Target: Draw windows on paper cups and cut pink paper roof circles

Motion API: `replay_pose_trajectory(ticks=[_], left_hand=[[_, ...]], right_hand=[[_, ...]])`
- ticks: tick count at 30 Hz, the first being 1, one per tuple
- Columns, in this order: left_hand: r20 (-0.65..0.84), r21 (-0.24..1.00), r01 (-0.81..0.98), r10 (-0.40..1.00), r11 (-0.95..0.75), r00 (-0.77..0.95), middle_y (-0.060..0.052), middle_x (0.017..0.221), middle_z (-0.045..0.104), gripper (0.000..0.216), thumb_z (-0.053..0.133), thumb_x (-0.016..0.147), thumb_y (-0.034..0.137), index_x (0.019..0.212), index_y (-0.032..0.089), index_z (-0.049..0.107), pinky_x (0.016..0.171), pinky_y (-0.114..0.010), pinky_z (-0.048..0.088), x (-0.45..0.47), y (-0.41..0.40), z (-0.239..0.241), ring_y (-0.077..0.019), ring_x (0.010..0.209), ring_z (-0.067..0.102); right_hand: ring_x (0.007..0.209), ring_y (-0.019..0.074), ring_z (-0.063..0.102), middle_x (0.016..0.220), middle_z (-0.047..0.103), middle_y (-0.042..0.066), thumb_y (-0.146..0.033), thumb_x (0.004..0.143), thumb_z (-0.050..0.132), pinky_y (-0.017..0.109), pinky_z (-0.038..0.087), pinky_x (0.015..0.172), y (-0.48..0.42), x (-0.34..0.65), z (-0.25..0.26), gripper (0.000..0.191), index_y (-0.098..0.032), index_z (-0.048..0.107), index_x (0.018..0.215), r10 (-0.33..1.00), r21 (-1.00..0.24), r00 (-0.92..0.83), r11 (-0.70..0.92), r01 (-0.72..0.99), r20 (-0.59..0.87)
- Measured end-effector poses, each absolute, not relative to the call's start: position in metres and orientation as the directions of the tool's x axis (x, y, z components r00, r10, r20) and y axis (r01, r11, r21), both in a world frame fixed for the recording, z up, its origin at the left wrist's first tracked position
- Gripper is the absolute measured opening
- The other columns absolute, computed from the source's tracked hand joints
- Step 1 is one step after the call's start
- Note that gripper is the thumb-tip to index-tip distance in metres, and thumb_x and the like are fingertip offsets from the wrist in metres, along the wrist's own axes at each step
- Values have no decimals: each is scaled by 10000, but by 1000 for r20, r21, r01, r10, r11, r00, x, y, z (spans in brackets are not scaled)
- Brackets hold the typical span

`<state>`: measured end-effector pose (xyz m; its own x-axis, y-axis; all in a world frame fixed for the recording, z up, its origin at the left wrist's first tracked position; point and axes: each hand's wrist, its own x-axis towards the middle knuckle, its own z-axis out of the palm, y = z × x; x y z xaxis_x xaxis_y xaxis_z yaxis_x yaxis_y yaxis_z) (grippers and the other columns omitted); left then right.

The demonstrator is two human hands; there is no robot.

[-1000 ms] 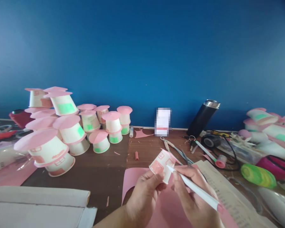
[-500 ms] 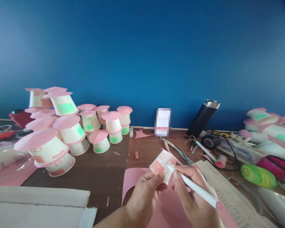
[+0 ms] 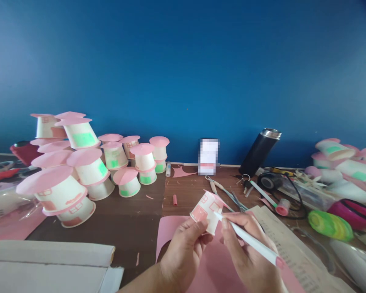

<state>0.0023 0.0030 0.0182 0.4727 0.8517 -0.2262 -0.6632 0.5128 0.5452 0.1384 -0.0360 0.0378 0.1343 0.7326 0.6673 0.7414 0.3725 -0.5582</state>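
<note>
A small white paper cup (image 3: 212, 219) with a pink top is tilted in my left hand (image 3: 186, 248), thumb across its side. The cup carries drawn pink windows and a solid pink patch. My right hand (image 3: 250, 252) grips a white marker (image 3: 253, 240) with a pink end, its tip at the cup's side by the right-hand window outline. A small pink cap (image 3: 175, 200) lies on the table just beyond. Under my hands is a pink paper sheet (image 3: 171, 228), its left edge curled up.
Stacked decorated cups (image 3: 87, 167) with pink tops stand at left; more cups (image 3: 354, 162) are piled at right. Scissors (image 3: 238, 201), keys (image 3: 246, 185) and a black flask (image 3: 259, 152) are behind my hands. Grey cardboard (image 3: 49, 264) lies front left, a green-yellow object (image 3: 329, 226) at right.
The cup has turned slightly in my left hand, and the marker tip has shifted a little left and down the cup's side. Both hands keep their grips.
</note>
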Motion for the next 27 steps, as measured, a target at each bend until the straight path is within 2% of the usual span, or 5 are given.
replay_pose_trajectory(ticks=[4, 13, 22, 27], left_hand=[[-247, 520, -679, 852, 519, 462, -102, 1006, 727, 218, 752, 765, 227, 959, 127, 752, 743, -244, 457, 3, 2, 18, -157, 855, 598], [-308, 434, -727, 846, 532, 436, -81, 899, 717, 110, 767, 739, 177, 821, 107, 743, 711, -242, 466, 4, 5, 15, -139, 783, 597], [-314, 408, -738, 842, 537, 439, -93, 933, 690, 149, 722, 767, 146, 906, 92, 722, 714, -256, 465, 5, 5, 17, -139, 786, 567], [-316, 409, -736, 840, 540, 441, -94, 927, 685, 107, 727, 759, 153, 854, 105, 712, 710, -259, 465, 4, 6, 17, -146, 793, 566]], right_hand=[[506, 92, 557, 686, 600, -28, -250, 921, 570, 207, 485, 511, -35, 138, 39, 64, -212, 607, 956, 738, -553, 137, 355, 754, 661], [522, 99, 572, 726, 603, -18, -264, 918, 574, 212, 490, 515, -37, 140, 34, 76, -219, 614, 964, 755, -588, 157, 342, 733, 636], [510, 102, 553, 709, 593, -17, -270, 922, 568, 215, 483, 505, -37, 138, 36, 77, -216, 612, 956, 758, -601, 169, 338, 724, 630], [504, 106, 549, 705, 598, -17, -276, 918, 570, 216, 489, 508, -38, 138, 35, 85, -214, 616, 955, 756, -596, 169, 336, 730, 633]])
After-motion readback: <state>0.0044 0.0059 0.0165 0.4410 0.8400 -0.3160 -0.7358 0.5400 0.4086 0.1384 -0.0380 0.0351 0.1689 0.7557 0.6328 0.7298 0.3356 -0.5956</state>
